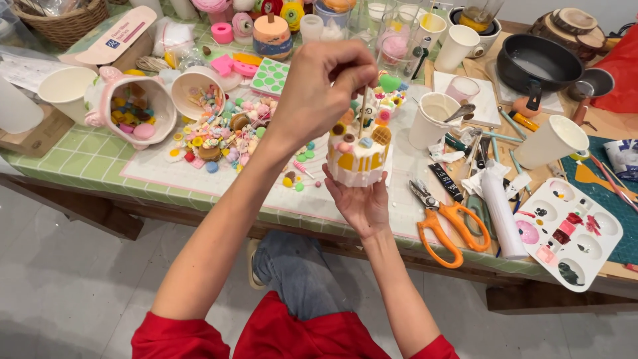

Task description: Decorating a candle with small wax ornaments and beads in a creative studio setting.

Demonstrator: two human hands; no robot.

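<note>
Cupped palm-up, the right hand (359, 199) supports a small decorated cup (357, 154) from below, its fingers curled around the white base with yellow dripping trim. Directly above it, the left hand (323, 86) is closed in a pinch on a thin wooden stick (363, 110), which points straight down into the top of the cup among small candy-like charms. So the cup sits just under the left hand and rests on the right one, held in the air in front of the table edge.

Beyond the left hand, a heap of colourful miniature charms (219, 133) spills from a tipped paper cup (196, 90), with a pink pig-shaped bowl (129, 106) of more pieces further out to that side. Out past the right hand lie orange-handled scissors (446, 226), a white tube (500, 213) and a white paint palette (571, 233), with paper cups (432, 119) behind them. All rest on a table (86, 163) covered in green checked cloth, over a pale tiled floor (80, 279).
</note>
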